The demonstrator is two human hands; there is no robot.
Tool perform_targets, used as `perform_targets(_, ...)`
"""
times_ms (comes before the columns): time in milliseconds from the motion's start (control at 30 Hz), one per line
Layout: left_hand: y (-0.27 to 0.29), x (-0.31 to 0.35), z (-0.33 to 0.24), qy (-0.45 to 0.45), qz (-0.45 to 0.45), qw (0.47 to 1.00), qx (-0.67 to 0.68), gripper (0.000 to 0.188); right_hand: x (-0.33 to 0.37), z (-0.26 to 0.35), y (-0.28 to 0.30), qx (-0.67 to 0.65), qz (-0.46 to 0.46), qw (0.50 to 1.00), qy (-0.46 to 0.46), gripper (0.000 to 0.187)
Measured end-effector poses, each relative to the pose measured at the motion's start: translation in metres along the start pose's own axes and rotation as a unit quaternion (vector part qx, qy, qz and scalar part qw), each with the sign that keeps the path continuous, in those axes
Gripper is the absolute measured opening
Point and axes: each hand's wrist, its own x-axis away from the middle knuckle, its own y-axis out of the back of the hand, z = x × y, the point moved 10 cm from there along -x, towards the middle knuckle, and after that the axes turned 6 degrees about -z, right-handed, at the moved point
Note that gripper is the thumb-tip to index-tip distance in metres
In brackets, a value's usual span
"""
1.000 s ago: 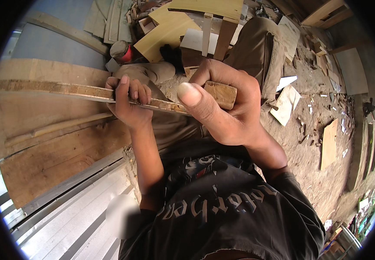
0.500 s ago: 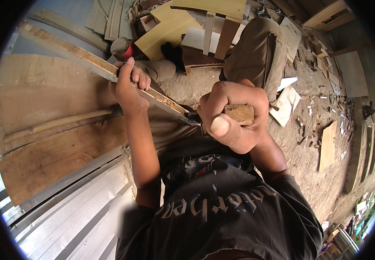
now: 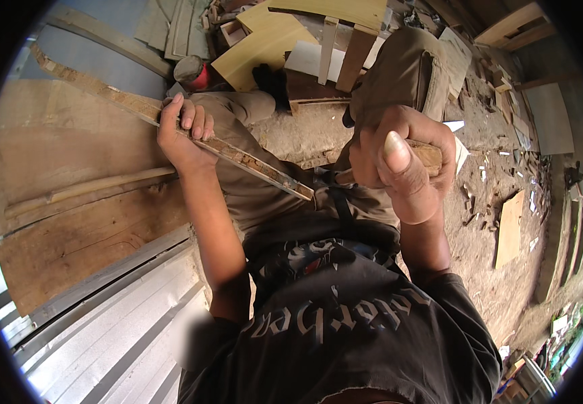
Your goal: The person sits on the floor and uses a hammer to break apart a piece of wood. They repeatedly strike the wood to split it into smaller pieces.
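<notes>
Closest to the eye, the right hand (image 3: 406, 161) has its grip closed around a wooden-handled tool (image 3: 428, 159), the butt showing beside the raised thumb. Its slimmer end reaches toward the lap, near the low end of a wooden strip (image 3: 257, 167); whether they touch is hard to tell. A little farther off, the left hand (image 3: 187, 138) grips that strip, fingers curled over it, probably away from the low end to keep that part uncovered. The strip slants across the lap, narrow edge upward, perhaps so that this edge lies in sight. Beneath are brown trousers (image 3: 399, 81), the knees spread, seemingly making room for both hands. Beyond, a red tin (image 3: 197, 75) stands near yellow boards (image 3: 264, 60), and offcuts litter the dirt floor (image 3: 483, 296).
</notes>
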Motion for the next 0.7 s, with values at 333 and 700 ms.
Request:
perform_targets(333,-0.009,0.008,0.001,-0.001,0.011,1.000,-0.027,0.023,-0.013,-0.004,-0.030,0.016,0.032,0.999,-0.019,0.027)
perform_targets(700,-0.015,0.007,0.013,0.010,0.039,0.998,-0.043,0.026,-0.018,-0.002,-0.056,0.048,0.087,0.995,0.024,0.030)
